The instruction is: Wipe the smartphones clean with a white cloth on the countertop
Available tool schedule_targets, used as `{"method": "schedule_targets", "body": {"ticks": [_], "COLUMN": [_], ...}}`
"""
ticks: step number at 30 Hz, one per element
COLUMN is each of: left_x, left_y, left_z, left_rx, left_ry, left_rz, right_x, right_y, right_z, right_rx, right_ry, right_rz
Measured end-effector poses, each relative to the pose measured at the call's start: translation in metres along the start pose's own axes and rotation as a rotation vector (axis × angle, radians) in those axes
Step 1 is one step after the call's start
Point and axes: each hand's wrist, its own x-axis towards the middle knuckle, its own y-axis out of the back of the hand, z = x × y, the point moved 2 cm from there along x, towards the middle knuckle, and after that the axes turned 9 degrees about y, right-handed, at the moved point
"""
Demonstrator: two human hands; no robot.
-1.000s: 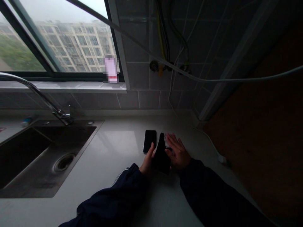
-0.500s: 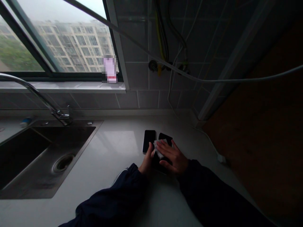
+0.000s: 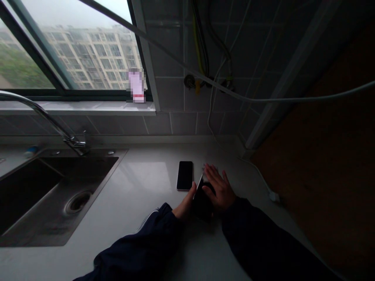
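My left hand (image 3: 186, 202) grips the left edge of a flat black phone-like device (image 3: 203, 203), its thumb along the near-left rim. The device is tilted just over the counter; whether it touches the surface I cannot tell. Across its upper part lies my right hand (image 3: 219, 190), fingers stretched out and pressing a whitish tissue (image 3: 205, 178) against the dark face. Most of the tissue is hidden beneath those fingers. Just left of the device, a second black phone (image 3: 185, 175) with a pale rim lies face up on the counter.
A steel sink (image 3: 66, 228) with a curved faucet (image 3: 43, 113) is set into the white counter (image 3: 146, 183) on the left. A white cable (image 3: 263, 100) hangs across the view. At the right, a plug (image 3: 274, 196) lies on the counter near a brown panel (image 3: 328, 156).
My right hand has slid slightly right and up with the tissue. The held device has tilted and shifted right, away from the lying phone, and my left hand has followed it.
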Motion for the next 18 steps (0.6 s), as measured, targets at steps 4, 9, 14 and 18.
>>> {"method": "schedule_targets", "body": {"ticks": [4,9,14,18], "left_x": [0.001,-0.004,-0.005,-0.003], "left_y": [-0.003,-0.008,-0.008,-0.007], "left_z": [0.005,0.006,0.002,0.001], "left_rx": [0.001,0.025,0.035,0.048], "left_ry": [0.009,-0.026,-0.039,-0.072], "left_rz": [-0.018,-0.069,-0.019,-0.001], "right_x": [0.0,0.0,0.001,0.001], "right_y": [-0.002,-0.002,-0.001,-0.001], "right_z": [0.002,-0.006,-0.007,0.002], "right_rx": [0.004,0.017,0.018,0.008], "right_ry": [-0.034,0.056,0.084,-0.051], "right_rz": [0.004,-0.038,-0.025,0.018]}}
